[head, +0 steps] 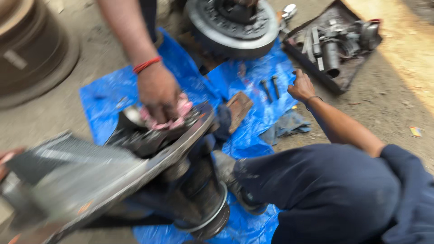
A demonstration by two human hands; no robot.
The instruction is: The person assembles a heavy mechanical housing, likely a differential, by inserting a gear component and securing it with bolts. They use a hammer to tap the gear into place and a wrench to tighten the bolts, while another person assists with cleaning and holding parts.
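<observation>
My right hand reaches out over a blue tarp, fingers loosely apart and holding nothing, just right of two dark bolts. A blurred sliver of skin at the left edge may be my left hand, against the end of a large grey metal axle part. Another person's hand, with a red band on the wrist, presses a pink rag onto the top of the greasy hub assembly.
A big brake drum lies at the top of the tarp. A dark tray of tools and parts sits at the upper right. A rusty flat piece, a grey cloth and a wheel rim lie around.
</observation>
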